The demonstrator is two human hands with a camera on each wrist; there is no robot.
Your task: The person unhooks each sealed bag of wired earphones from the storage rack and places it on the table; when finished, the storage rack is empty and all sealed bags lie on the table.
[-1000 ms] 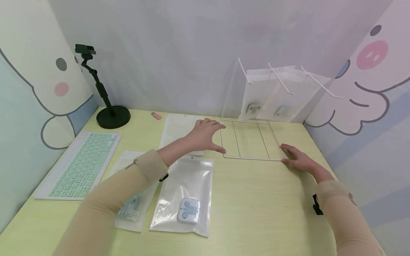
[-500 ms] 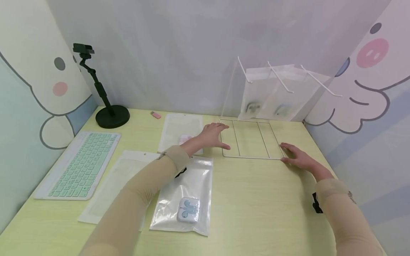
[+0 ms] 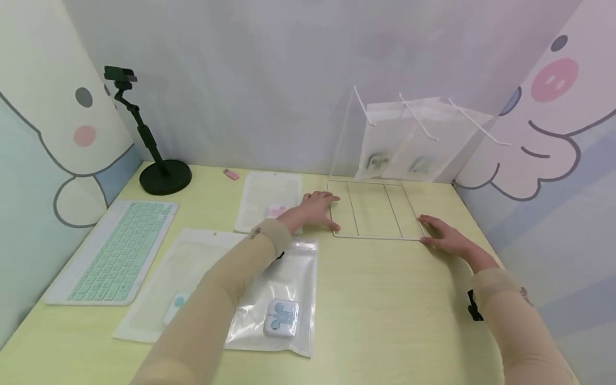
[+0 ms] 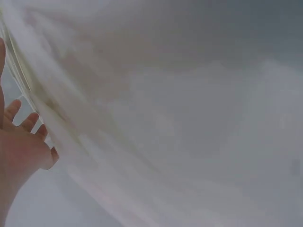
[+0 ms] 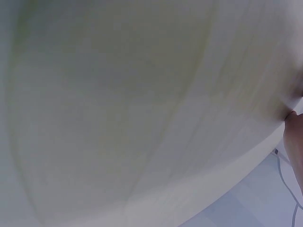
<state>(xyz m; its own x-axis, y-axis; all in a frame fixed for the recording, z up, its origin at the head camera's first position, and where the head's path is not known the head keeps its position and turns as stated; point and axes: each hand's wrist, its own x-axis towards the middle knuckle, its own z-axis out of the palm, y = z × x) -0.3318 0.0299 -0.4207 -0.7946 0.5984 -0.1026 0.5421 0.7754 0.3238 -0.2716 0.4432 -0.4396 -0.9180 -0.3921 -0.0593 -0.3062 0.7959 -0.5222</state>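
Observation:
A white wire display rack (image 3: 377, 237) stands at the back right, its flat base on the table and three hooks (image 3: 416, 116) jutting forward above. Two translucent bags (image 3: 395, 140) with small items inside hang from it. My left hand (image 3: 315, 207) lies at the base's left side, thumb and fingers spread apart with the fingertips right at the wire. At the opposite side, my right hand (image 3: 447, 237) rests its fingertips and thumb along the front right corner. Only part of the left hand (image 4: 23, 146) shows in the left wrist view, and little of the right in its own.
On the left, a clear zip bag with earphones in a case (image 3: 281, 318) lies in front of two other bags, a left one (image 3: 159, 299) and a back one (image 3: 262, 187). A mint keyboard (image 3: 120, 251), a black stand (image 3: 165, 176) and a pink USB stick (image 3: 231, 174) sit farther out.
My left hand has lowered to the rack's left side, its forearm shifting right and uncovering more of the left and back bags. The right hand stays in place.

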